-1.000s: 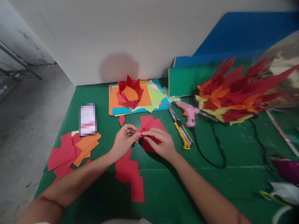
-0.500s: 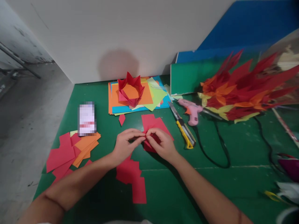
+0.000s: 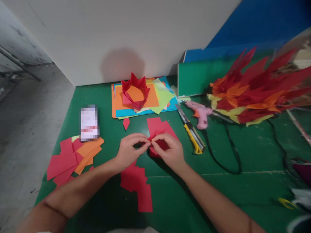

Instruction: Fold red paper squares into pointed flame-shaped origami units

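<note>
On the surface point(image 3: 102, 97), a phone point(image 3: 89, 123) lies at left, just behind a paper pile point(image 3: 63, 161). At the back, a paper ring point(image 3: 142, 83) sits on stacked sheets point(image 3: 118, 98). Loose papers point(image 3: 133, 178) lie nearer; right of the right hand point(image 3: 171, 150) come a cutter point(image 3: 193, 134), glue gun point(image 3: 199, 112) and paper bundle point(image 3: 255, 87).

Pale cloth point(image 3: 145, 230) at six o'clock

Its light-grey edge is blurred; a whitish scrap of fabric point(image 3: 43, 232) shows between seven and eight. Left hand point(image 3: 132, 149), right hand point(image 3: 170, 150) and tapering forearms point(image 3: 91, 183) are bare, a dark crease point(image 3: 56, 210) near the left elbow.
</note>
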A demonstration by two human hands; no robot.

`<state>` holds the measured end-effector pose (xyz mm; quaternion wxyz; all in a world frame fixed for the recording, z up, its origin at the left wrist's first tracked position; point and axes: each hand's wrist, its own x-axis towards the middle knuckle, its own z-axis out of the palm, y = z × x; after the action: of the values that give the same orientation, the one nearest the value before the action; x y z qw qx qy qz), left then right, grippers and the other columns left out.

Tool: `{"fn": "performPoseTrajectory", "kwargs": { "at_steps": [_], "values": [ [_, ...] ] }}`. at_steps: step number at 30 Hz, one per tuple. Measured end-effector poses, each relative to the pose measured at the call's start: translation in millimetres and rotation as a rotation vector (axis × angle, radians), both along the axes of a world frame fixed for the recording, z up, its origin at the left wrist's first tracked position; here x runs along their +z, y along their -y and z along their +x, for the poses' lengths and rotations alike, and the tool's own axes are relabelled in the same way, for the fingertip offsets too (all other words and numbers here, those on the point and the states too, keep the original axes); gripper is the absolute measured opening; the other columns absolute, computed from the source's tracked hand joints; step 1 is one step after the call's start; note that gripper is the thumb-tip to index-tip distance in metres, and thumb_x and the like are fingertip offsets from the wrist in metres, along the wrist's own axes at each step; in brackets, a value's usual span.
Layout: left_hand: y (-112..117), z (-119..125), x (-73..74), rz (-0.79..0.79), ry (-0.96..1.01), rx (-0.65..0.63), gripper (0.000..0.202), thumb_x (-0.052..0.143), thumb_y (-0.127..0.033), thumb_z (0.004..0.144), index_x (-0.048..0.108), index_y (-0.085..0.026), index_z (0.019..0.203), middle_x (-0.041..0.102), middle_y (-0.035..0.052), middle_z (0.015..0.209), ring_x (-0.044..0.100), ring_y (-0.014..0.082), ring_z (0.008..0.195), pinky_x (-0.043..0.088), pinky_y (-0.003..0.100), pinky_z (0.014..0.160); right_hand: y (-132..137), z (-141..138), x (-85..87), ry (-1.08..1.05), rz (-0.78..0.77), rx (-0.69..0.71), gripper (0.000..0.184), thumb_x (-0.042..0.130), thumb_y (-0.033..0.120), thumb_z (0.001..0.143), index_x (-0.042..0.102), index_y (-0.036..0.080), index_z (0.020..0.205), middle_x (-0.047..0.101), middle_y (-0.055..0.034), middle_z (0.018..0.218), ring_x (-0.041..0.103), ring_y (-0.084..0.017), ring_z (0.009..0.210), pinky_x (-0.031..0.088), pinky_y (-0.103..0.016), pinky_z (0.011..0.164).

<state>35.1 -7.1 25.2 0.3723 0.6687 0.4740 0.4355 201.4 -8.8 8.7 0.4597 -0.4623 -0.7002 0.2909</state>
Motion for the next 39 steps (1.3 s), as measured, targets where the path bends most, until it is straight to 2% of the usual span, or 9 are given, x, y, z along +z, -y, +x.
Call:
{"fn": "performPoseTrajectory", "kwargs": {
  "at_steps": [4,10,13,24,28,32,35,39],
  "values": [
    [1,2,-1.9,-0.022,0.009,0.028,0.007,0.066,-0.016,0.075,0.069,-0.019,0.071,0.071,0.0041,0.079,0.066,0.0145,0.074,0.054,0.023,0.065,1,-1,-2.8,-0.073,-0.053,-0.038,0.007,0.063,0.021,0.082,0.056,0.022,0.081,0.061,0.0013,0.075,0.059,-0.014,0.067,0.048,-0.026,0.063],
    [3,5,-6.7,-0.184,0.123,0.061,0.007,0.067,-0.025,0.076,0.069,-0.018,0.077,0.071,0.0037,0.076,0.065,0.0129,0.067,0.055,0.023,0.063,0,-3,-3.4,-0.136,-0.096,-0.090,0.015,0.063,0.023,0.081,0.049,0.022,0.077,0.054,0.0020,0.073,0.055,-0.013,0.066,0.047,-0.026,0.062],
    [3,5,-6.3,-0.212,0.131,0.070,0.008,0.068,-0.026,0.076,0.069,-0.018,0.076,0.071,0.0039,0.076,0.065,0.0135,0.067,0.056,0.024,0.064,-1,-3,-5.7,-0.168,-0.101,-0.096,0.019,0.064,0.024,0.080,0.046,0.023,0.077,0.050,0.0030,0.072,0.053,-0.012,0.066,0.045,-0.026,0.062],
    [0,4,-3.4,-0.097,0.056,0.059,0.006,0.067,-0.022,0.077,0.073,-0.022,0.076,0.073,0.0036,0.079,0.067,0.0166,0.074,0.055,0.029,0.071,-2,-1,-8.1,-0.201,-0.133,-0.089,0.019,0.064,0.025,0.081,0.045,0.023,0.079,0.051,0.0026,0.074,0.053,-0.013,0.067,0.046,-0.027,0.063],
    [1,7,-8.1,-0.201,0.139,0.048,0.005,0.066,-0.023,0.077,0.068,-0.019,0.080,0.070,0.0034,0.080,0.065,0.0140,0.071,0.054,0.026,0.068,-3,-2,-7.3,-0.206,-0.121,-0.098,0.021,0.065,0.023,0.079,0.044,0.023,0.079,0.048,0.0028,0.075,0.052,-0.013,0.068,0.046,-0.027,0.065],
    [1,10,-13.0,-0.293,0.247,0.067,0.015,0.068,-0.027,0.075,0.058,-0.017,0.080,0.064,0.0014,0.076,0.063,0.0115,0.068,0.052,0.022,0.064,-2,-3,-9.0,-0.246,-0.124,-0.116,0.026,0.067,0.022,0.077,0.041,0.024,0.082,0.046,0.0026,0.078,0.054,-0.013,0.070,0.048,-0.028,0.066],
    [2,10,-15.3,-0.278,0.247,0.071,0.017,0.068,-0.027,0.075,0.055,-0.018,0.080,0.063,0.0003,0.075,0.062,0.0107,0.069,0.051,0.021,0.065,-3,-5,-10.6,-0.316,-0.160,-0.097,0.031,0.068,0.023,0.076,0.040,0.025,0.089,0.048,0.0033,0.078,0.055,-0.012,0.068,0.049,-0.027,0.062],
    [2,9,-15.2,-0.266,0.258,0.067,0.018,0.067,-0.025,0.075,0.052,-0.018,0.081,0.063,0.0003,0.076,0.062,0.0107,0.070,0.051,0.022,0.067,-6,-3,-8.2,-0.441,-0.288,0.017,0.053,0.068,0.027,0.077,0.033,0.028,0.117,0.060,0.0025,0.077,0.060,-0.015,0.067,0.052,-0.030,0.063]
  ]
}}
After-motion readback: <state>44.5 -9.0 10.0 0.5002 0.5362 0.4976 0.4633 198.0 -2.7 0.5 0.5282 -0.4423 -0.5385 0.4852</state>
